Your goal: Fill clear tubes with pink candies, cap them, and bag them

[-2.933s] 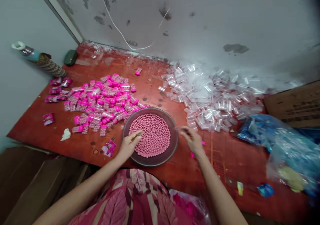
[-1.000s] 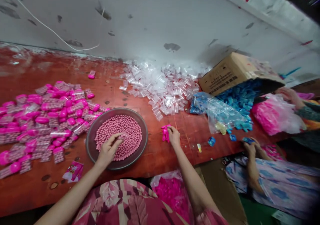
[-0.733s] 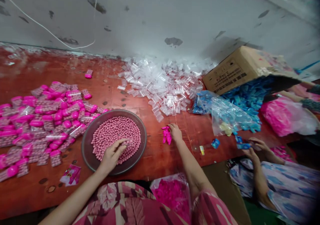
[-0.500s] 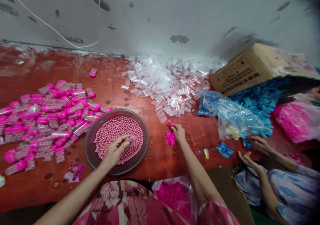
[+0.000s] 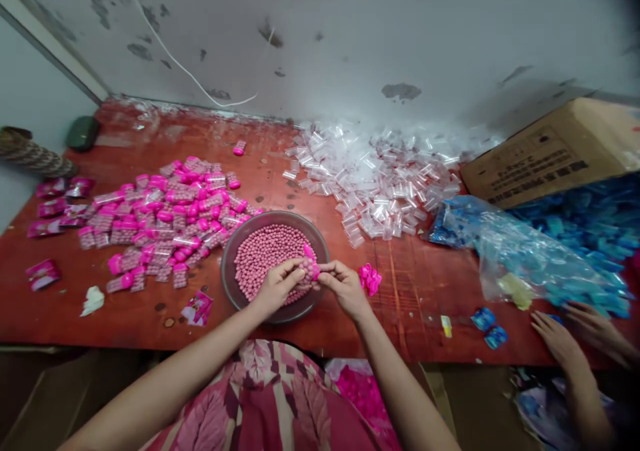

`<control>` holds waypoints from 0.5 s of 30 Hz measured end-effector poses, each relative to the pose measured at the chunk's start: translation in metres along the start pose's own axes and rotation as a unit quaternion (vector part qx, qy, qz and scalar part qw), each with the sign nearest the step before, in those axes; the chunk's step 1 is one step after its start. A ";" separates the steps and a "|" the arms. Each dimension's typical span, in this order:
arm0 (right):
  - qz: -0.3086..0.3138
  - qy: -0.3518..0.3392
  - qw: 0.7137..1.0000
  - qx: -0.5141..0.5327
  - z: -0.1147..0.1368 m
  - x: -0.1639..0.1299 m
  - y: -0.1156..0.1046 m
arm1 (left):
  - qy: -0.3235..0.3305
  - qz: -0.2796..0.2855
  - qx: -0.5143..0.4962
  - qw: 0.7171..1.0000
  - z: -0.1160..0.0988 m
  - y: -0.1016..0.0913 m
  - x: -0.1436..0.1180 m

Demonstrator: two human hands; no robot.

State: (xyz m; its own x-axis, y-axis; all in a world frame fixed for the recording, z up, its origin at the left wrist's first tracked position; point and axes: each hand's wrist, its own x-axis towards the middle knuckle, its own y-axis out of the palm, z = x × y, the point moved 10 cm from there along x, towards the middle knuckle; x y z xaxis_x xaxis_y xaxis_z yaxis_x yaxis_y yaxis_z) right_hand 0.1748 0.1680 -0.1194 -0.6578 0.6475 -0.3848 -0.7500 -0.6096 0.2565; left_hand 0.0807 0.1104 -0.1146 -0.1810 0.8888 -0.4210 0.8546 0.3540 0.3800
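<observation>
Two bare hands meet over the near right edge of a round dish [image 5: 231,264] heaped with small pink balls [image 5: 265,254] on a red table [image 5: 320,331]. Between them sits a small clear tube [image 5: 309,268] filled with pink balls: the left hand [image 5: 277,286] pinches it with curled fingers, while the right hand [image 5: 345,287] closes its fingertips on the tube's other end, a pink cap [image 5: 309,251] showing just above. Whether the cap is already seated on the tube cannot be told. A few loose pink caps [image 5: 369,277] lie on the table just right of the right hand. Left of the dish spreads a heap of filled, pink-capped tubes [image 5: 170,217]; behind and to the right lies a pile of empty clear tubes [image 5: 380,184] against the stained wall [image 5: 350,31]. Further right, a cardboard box [image 5: 550,151] rests tilted beside a plastic bag of blue pieces [image 5: 530,251]. At the lower right edge, another person's hand [image 5: 557,337] lies flat near two blue packets [image 5: 489,327].
</observation>
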 end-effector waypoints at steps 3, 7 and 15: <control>0.013 0.022 0.999 0.021 -0.001 -0.002 0.008 | 0.013 0.010 0.018 1.000 -0.006 -0.005 -0.012; -0.041 -0.064 0.996 -0.052 0.032 -0.008 0.003 | 0.069 -0.030 0.015 0.997 -0.017 -0.024 -0.024; 0.035 -0.254 0.875 -0.410 0.093 -0.038 0.072 | 0.161 -0.021 0.174 0.971 -0.033 -0.031 -0.042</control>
State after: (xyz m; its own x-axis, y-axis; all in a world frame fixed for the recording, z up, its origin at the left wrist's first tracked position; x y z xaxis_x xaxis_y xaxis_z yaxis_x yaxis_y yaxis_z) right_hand 0.1391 0.1424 -0.0037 -0.8024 0.5879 0.1028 -0.5416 -0.6449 -0.5392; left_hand 0.0456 0.0721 -0.0815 -0.3144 0.9405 -0.1286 0.9457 0.3221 0.0438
